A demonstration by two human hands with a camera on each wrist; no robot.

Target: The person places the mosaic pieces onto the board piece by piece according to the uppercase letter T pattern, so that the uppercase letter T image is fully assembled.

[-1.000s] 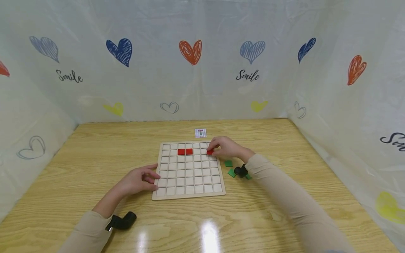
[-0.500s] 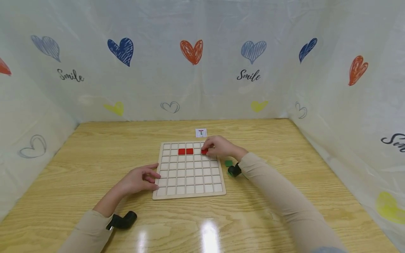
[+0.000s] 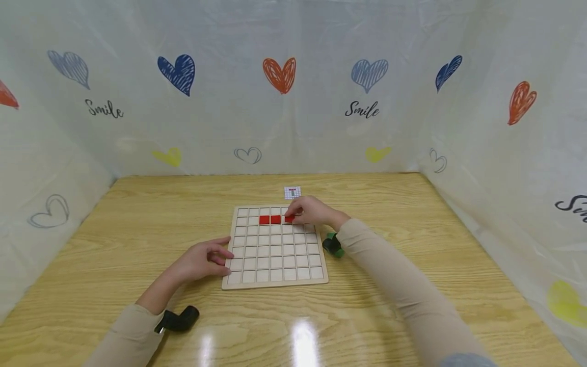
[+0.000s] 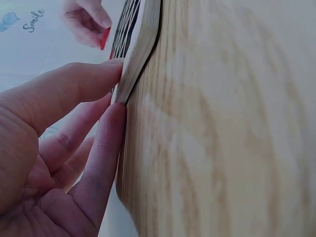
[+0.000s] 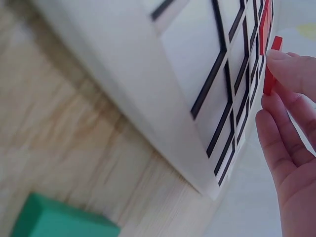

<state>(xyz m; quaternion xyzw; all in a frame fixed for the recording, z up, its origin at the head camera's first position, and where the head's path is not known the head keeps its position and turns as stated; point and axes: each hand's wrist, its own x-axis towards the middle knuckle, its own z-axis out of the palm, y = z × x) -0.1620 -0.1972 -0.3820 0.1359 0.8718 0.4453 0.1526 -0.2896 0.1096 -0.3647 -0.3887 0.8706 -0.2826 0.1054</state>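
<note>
A wooden grid board [image 3: 274, 286] lies on the table, with two red square tiles [image 3: 269, 219] side by side in its second row from the back. Between thumb and fingers my right hand [image 3: 314, 211] pinches a third red tile [image 5: 273, 66]. That tile is tilted over the same row, just right of the other two. At the board's left edge is my left hand [image 3: 202, 262], its fingers loosely spread. In the left wrist view the fingertips [image 4: 116, 66] touch the board's edge, one on top and another against the side.
Behind the board lies a small printed card [image 3: 292, 192] with a red and green pattern on a grid. Green tiles [image 5: 59, 219] lie right of the board, partly hidden by the black wrist camera [image 3: 331, 244]. A heart-patterned sheet [image 3: 298, 132] closes off the back and sides.
My right hand has carried the red tile leftward along the second row, toward the two red tiles. The left hand keeps its place at the board's edge.
</note>
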